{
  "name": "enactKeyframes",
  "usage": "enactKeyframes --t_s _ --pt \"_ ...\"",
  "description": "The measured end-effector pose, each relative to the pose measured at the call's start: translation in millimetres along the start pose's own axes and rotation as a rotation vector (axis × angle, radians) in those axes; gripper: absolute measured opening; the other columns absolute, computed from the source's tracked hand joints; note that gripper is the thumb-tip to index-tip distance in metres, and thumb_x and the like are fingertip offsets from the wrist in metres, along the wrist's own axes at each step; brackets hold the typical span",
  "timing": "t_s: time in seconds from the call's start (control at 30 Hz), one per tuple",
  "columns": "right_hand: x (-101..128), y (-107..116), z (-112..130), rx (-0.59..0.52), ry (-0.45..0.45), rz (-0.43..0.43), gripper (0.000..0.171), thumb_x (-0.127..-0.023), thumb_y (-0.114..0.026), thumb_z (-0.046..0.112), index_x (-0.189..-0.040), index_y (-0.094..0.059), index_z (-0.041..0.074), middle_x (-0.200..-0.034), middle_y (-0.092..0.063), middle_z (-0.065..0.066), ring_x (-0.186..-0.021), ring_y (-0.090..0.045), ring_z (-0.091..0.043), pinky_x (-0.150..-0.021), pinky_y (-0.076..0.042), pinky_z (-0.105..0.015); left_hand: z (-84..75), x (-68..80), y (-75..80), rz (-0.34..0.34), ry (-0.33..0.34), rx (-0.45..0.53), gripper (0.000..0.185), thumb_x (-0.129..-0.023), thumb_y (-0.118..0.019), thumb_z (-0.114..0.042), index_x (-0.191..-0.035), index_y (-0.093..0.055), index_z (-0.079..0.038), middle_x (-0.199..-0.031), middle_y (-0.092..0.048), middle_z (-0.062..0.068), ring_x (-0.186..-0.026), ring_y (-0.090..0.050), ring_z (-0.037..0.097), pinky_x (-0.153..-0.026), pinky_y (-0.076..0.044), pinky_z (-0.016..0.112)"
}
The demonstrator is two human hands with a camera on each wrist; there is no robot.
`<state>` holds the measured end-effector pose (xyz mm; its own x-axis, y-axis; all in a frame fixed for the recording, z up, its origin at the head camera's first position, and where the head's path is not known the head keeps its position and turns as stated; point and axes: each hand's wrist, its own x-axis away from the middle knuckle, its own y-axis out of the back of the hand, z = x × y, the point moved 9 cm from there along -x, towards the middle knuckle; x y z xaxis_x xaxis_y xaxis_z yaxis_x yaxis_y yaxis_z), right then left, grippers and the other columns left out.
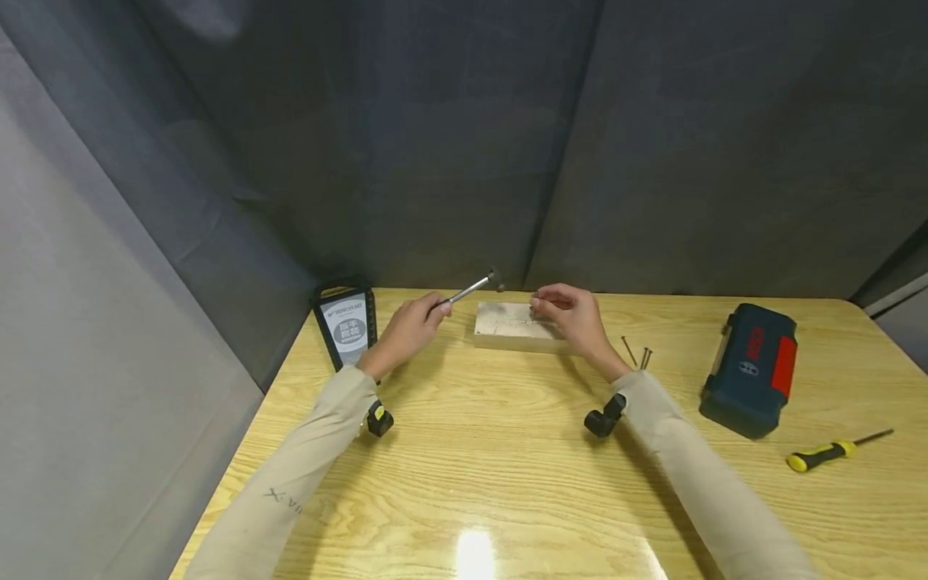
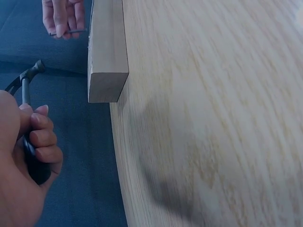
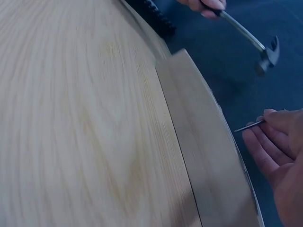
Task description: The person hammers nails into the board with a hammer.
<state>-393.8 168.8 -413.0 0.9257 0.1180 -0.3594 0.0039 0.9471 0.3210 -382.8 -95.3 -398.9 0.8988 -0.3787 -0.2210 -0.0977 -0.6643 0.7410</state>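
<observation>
On the far half of the wooden table, a pale wood block lay flat, with both hands working at it. The left hand had its fingers curled round the dark grip of a small hammer; the metal shaft slanted up and right, with the head raised above the block's left end and clear of it. The left wrist view confirmed that grip, though most of the handle was hidden inside the fist. The right hand rested over the block's right part, its thumb and fingertips pinching a thin nail. From the head view the nail was nearly too small to make out, and its tip was not seen; whether it touched the block could not be told. The right wrist view cut the hand off at the frame edge.

Two or three loose nails lay on the table just right of the block, their count uncertain. A dark blue case with a red latch sat shut further right, its contents hidden. A black wrench-set holder stood upright at the left rear; its label faced the camera, and its contents were not visible. A yellow-handled screwdriver lay near the right edge
</observation>
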Motion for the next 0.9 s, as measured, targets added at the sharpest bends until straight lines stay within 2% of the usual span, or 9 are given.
enactKeyframes --t_s 0.1,0.23,0.33,0.43,0.57,0.77,0.9 --pt "3.2 10.4 -2.9 0.013 -0.011 0.004 0.020 -0.101 -0.071 0.010 -0.115 -0.074 -0.004 -0.107 -0.075 -0.026 -0.092 -0.075 -0.034 -0.078 -0.059 -0.023 -0.7 0.4 -0.4 0.006 0.003 -0.002 0.030 -0.114 -0.046 -0.031 -0.109 -0.065 -0.008 -0.072 -0.044 0.002 -0.057 -0.035 0.016 -0.059 -0.033 0.032" --pt "4.6 15.4 -7.3 0.028 -0.031 0.017 0.023 -0.102 -0.071 0.012 -0.117 -0.073 -0.005 -0.111 -0.075 -0.026 -0.091 -0.075 -0.023 -0.079 -0.056 -0.018 -1.3 0.5 0.0 0.012 0.003 0.003 0.031 -0.114 -0.046 -0.030 -0.111 -0.066 -0.006 -0.072 -0.045 0.002 -0.057 -0.035 0.016 -0.059 -0.034 0.032" --pt "2.6 5.5 -5.1 -0.005 -0.014 0.024 0.022 -0.101 -0.072 0.011 -0.116 -0.073 -0.005 -0.110 -0.074 -0.026 -0.091 -0.075 -0.022 -0.080 -0.057 -0.019 -1.8 -0.9 1.0 0.009 -0.002 -0.004 0.032 -0.114 -0.046 -0.030 -0.111 -0.066 -0.006 -0.073 -0.045 0.002 -0.058 -0.036 0.016 -0.060 -0.034 0.032" --pt "-1.3 -14.5 -1.6 -0.031 0.010 0.041 0.020 -0.100 -0.073 0.010 -0.115 -0.073 -0.004 -0.108 -0.075 -0.025 -0.092 -0.076 -0.028 -0.079 -0.058 -0.020 -2.4 -2.0 2.0 0.005 -0.003 -0.008 0.030 -0.114 -0.046 -0.030 -0.110 -0.065 -0.007 -0.073 -0.045 0.002 -0.058 -0.036 0.016 -0.060 -0.034 0.032" --pt "-5.3 -34.7 0.4 -0.021 0.027 0.051 0.019 -0.099 -0.073 0.009 -0.115 -0.074 -0.003 -0.106 -0.076 -0.022 -0.091 -0.075 -0.029 -0.076 -0.056 -0.018 -3.6 -2.9 1.4 0.008 -0.006 -0.011 0.028 -0.114 -0.046 -0.029 -0.110 -0.065 -0.009 -0.072 -0.045 0.002 -0.057 -0.036 0.016 -0.059 -0.034 0.032" --pt "-5.0 -40.8 -0.7 -0.036 0.029 0.037 0.019 -0.099 -0.073 0.006 -0.115 -0.074 -0.005 -0.106 -0.075 -0.023 -0.091 -0.075 -0.027 -0.074 -0.056 -0.018 -4.4 -3.3 1.8 -0.001 -0.010 -0.014 0.030 -0.114 -0.047 -0.028 -0.112 -0.066 -0.006 -0.072 -0.045 0.001 -0.058 -0.037 0.015 -0.060 -0.035 0.032" --pt "-3.9 -40.0 -2.9 -0.081 0.033 0.017 0.020 -0.099 -0.072 0.006 -0.115 -0.073 -0.006 -0.107 -0.075 -0.025 -0.092 -0.074 -0.035 -0.074 -0.057 -0.019 -4.4 -3.5 1.4 -0.005 -0.012 -0.009 0.029 -0.114 -0.048 -0.028 -0.112 -0.066 -0.006 -0.072 -0.045 0.001 -0.058 -0.038 0.015 -0.060 -0.035 0.032"
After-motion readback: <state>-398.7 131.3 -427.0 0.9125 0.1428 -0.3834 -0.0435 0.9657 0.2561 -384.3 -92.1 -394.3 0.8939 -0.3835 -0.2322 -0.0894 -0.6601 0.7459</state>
